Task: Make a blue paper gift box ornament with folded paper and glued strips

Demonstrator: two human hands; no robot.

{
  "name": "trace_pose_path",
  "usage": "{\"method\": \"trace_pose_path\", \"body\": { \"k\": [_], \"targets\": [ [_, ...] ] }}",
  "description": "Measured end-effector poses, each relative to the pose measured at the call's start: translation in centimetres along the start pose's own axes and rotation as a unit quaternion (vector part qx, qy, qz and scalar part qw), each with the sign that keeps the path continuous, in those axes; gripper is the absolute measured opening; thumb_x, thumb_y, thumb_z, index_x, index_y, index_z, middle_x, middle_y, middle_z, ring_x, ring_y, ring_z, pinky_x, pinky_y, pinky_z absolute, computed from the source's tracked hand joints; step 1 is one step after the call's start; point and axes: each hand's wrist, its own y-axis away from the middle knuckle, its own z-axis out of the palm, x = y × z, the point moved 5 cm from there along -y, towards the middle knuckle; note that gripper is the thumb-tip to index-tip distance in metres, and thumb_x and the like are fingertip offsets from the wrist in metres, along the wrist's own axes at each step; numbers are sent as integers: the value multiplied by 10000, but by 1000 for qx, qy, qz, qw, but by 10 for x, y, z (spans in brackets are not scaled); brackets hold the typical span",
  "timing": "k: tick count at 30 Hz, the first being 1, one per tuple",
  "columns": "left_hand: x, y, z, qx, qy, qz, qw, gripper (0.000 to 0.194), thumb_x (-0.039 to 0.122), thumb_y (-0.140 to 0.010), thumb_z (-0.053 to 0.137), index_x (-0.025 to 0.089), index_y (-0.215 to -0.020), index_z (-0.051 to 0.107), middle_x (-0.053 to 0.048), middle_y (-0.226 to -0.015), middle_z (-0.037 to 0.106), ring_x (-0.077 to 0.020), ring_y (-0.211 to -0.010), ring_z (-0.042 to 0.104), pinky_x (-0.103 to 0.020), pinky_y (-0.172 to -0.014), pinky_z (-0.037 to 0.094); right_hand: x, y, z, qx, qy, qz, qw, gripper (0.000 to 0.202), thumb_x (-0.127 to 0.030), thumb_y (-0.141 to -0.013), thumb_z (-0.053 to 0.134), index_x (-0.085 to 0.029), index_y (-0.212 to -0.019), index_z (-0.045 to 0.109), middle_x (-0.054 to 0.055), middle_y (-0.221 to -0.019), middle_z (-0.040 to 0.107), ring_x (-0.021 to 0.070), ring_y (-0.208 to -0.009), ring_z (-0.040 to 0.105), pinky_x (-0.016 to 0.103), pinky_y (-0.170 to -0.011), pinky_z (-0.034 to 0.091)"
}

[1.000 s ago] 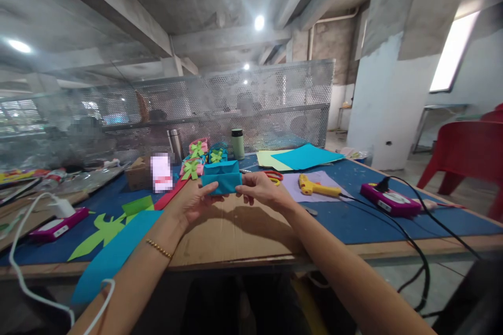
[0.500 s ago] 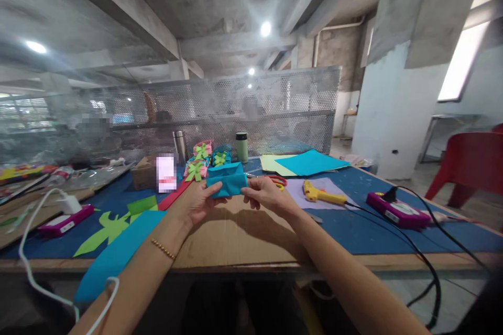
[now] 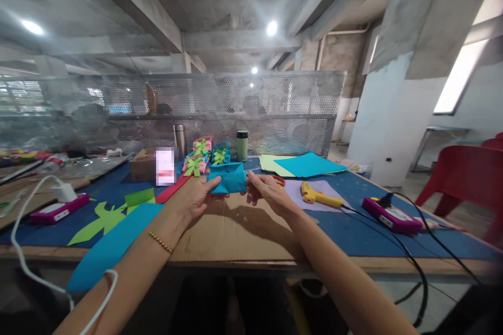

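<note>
A small folded blue paper box (image 3: 228,179) is held up above a sheet of cardboard (image 3: 239,233). My left hand (image 3: 200,196) grips its left end, thumb in front and fingers underneath. At its right end, my right hand (image 3: 265,189) pinches the edge with bent fingers. Behind the box stand pink and blue paper pieces with green bows (image 3: 194,166). Red-handled scissors (image 3: 280,181) lie partly hidden behind my right hand.
A yellow glue gun (image 3: 320,196) rests on a lilac sheet (image 3: 293,188) to the right, its black cord running to a purple power strip (image 3: 391,215). Green cut paper (image 3: 102,217) and a blue sheet (image 3: 113,246) lie left. A green tumbler (image 3: 242,146) stands at the back.
The blue paper box has tipped so that more of its front faces me. My right fingers have shifted slightly at its right end. The head view has moved a little.
</note>
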Motion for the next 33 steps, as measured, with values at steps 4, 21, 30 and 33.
{"method": "trace_pose_path", "body": {
  "k": [4, 21, 30, 33],
  "targets": [
    [2, 4, 5, -7, -12, -19, 1000, 403, 367, -741, 818, 110, -1035, 716, -130, -960, 754, -203, -738, 692, -323, -609, 600, 3, -1, 3, -6, 26, 3, 1000, 433, -573, -783, 704, -158, -741, 588, 10, -603, 637, 91, -471, 563, 196, -422, 434],
    [-2, 10, 14, -107, -52, 5, 993, 425, 358, -727, 833, 154, -1082, 719, -103, -995, 748, -204, -824, 695, -349, -800, 555, 9, -6, 2, -8, 12, -15, 1000, 423, -548, -715, 768, -143, -797, 680, 30, -755, 676, 118, -618, 569, 240, -582, 474],
    [-9, 4, 10, -92, -53, 1, 994, 373, 363, -698, 847, 130, -969, 739, -94, -889, 748, -186, -764, 670, -330, -762, 530, 18, -10, 0, 14, -18, 9, 1000, 468, -551, -615, 835, -145, -816, 717, 29, -732, 694, 130, -598, 565, 261, -597, 472],
    [-11, 2, 9, -97, -57, 14, 994, 344, 363, -716, 830, 133, -959, 753, -90, -895, 755, -187, -756, 667, -336, -770, 526, 16, -7, 3, 7, -10, 17, 1000, 478, -581, -664, 805, -147, -832, 698, 18, -717, 664, 122, -596, 545, 248, -583, 450]
  ]
}}
